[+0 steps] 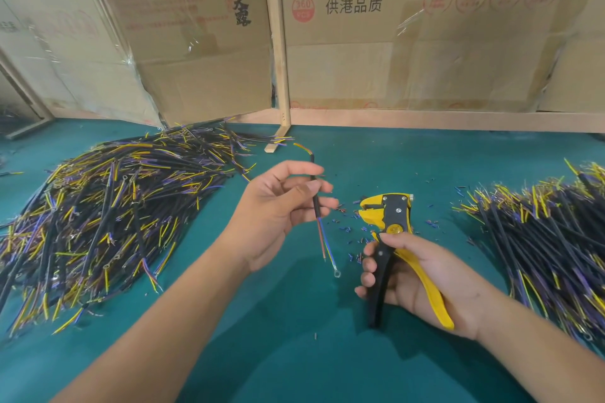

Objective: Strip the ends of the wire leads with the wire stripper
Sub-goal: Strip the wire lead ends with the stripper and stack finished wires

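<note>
Cable lead [317,206] hangs nearly upright, pinched in the left hand [278,206] above the desk's [294,353] middle; its split lower end points toward the near edge. Just right, the right hand [422,275] grips the wire stripper [389,222], head aimed away.

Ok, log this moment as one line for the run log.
left hand: pinches wire lead | right hand: grips wire stripper | lead not in stripper | insulation bits on table
</note>
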